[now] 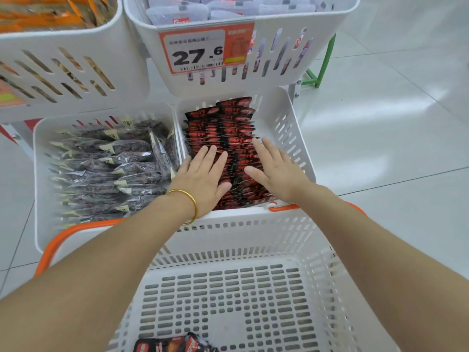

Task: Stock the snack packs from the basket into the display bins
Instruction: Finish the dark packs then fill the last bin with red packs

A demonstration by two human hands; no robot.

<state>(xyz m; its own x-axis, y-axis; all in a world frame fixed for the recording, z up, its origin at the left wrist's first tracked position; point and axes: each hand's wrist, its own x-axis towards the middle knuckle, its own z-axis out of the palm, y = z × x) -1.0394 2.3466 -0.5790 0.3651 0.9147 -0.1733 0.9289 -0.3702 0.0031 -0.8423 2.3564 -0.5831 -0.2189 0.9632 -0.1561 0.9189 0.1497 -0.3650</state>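
**Lower right display bin, white slotted plastic** [291, 128]: holds rows of red-and-black foil snack packs [228, 125] standing on edge, filling it from the far wall to the near rim. Looks close to full.

**Left hand** [203, 174]: open, fingers straight, laid flat on the near left part of the rows. Grips nothing. Gold bangle [187, 199] at the wrist.

**Right hand** [276, 168]: open, fingers straight and spread, laid flat on the near right part of the rows. Grips nothing. Both hands appear to be pressing the packs level.

**Carry basket, white perforated plastic with orange handles** [253, 232]: sits near, just in front of the lower bins. Its floor is mostly bare. A small bunch of red-and-black packs [175, 344] lies at its near edge, partly cut off by the frame; count cannot be told.

**Lower left bin, white plastic** [38, 174]: stocked with clear packs of dark snacks [114, 163].

**Upper bins:** far right one [279, 52] has pale purple packs and an orange-framed price label [198, 52]; far left one [76, 47] has orange packs [50, 11].

**Status (judged):** most of the stock is moved. Left to do: transfer the last few packs from the basket, then settle them in.
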